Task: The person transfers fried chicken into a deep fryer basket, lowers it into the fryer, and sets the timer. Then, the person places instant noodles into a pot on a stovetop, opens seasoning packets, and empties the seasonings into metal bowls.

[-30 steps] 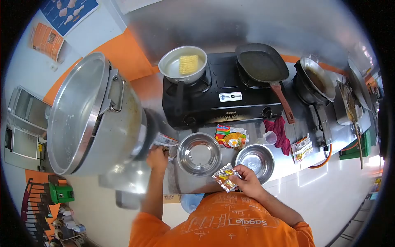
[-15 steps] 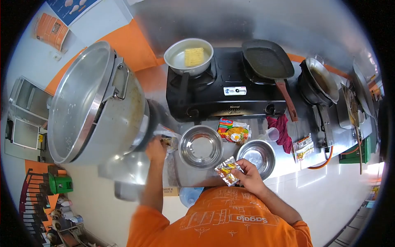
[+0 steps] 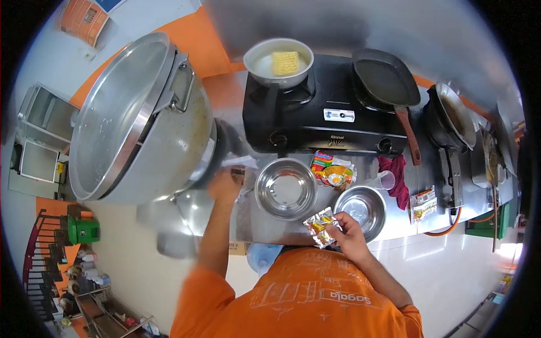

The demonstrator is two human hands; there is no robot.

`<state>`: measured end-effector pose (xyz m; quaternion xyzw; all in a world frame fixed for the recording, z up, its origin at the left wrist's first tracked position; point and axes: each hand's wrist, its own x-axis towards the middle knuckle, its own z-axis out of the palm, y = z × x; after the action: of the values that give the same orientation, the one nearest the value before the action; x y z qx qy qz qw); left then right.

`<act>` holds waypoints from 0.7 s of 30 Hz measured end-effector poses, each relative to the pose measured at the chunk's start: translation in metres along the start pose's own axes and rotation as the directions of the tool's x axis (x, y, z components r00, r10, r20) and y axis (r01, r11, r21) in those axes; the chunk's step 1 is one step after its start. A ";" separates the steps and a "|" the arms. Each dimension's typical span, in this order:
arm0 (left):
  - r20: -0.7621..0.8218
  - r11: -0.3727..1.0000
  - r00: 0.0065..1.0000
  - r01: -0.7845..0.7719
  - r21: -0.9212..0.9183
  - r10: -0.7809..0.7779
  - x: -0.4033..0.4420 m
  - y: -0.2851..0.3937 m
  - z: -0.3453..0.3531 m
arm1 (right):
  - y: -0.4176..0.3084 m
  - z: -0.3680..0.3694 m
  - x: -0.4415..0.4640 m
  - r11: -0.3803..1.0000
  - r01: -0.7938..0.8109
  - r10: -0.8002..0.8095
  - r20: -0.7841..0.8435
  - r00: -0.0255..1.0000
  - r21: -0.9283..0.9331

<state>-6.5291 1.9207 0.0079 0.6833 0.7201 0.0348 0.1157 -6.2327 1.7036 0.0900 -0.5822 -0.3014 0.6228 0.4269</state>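
My right hand (image 3: 349, 232) pinches a foil seasoning sachet (image 3: 320, 227) above the counter's front edge. Just left of it stands a round steel bowl (image 3: 286, 213); a second steel bowl (image 3: 369, 211) is partly behind the hand. My left hand (image 3: 224, 185) is smeared by motion beside a crumpled white plastic wrapper (image 3: 242, 162). Something small and dark shows at its fingertips, but I cannot make out whether the fingers grip it. An instant noodle packet (image 3: 335, 170) lies behind the bowls. On the stove, a saucepan (image 3: 259, 69) contains a dry noodle block (image 3: 285, 63).
A big aluminium pot (image 3: 180, 143) rises at the left. The black gas stove (image 3: 304, 127) also carries a square grill pan (image 3: 386, 79). Right of the bowls are a clear plastic cup (image 3: 385, 180), a maroon cloth (image 3: 398, 186) and another packet (image 3: 424, 205). More pans stand far right.
The view has shifted, so the counter things appear farther right and higher. The left hand has moved slightly at the wrapper. My right hand still holds the sachet.
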 end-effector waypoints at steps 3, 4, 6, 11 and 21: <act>0.013 0.998 1.000 -0.029 0.059 0.028 -0.010 0.009 -0.001 | 0.009 -0.002 0.003 1.000 0.024 -0.024 0.002 1.000 -0.010; 0.016 0.998 1.000 -0.026 0.058 0.025 -0.010 0.009 -0.001 | 0.008 -0.001 0.002 1.000 0.023 -0.023 0.001 1.000 -0.020; 0.027 1.000 1.000 -0.005 0.011 0.004 -0.008 0.010 -0.001 | 0.009 -0.001 0.002 0.999 0.030 -0.029 0.009 1.000 -0.018; -0.007 0.999 0.999 -0.032 -0.013 0.032 -0.010 0.013 -0.005 | 0.005 0.003 0.000 0.999 0.038 -0.038 0.003 0.999 0.022; -0.183 0.978 0.962 -0.206 -0.014 0.200 -0.012 -0.002 -0.005 | 0.011 0.005 0.001 0.991 0.130 -0.132 -0.066 0.989 -0.038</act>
<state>-6.5320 1.9092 0.0141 0.7456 0.6530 0.1201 0.0568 -6.2391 1.7006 0.0807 -0.5893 -0.3346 0.5679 0.4672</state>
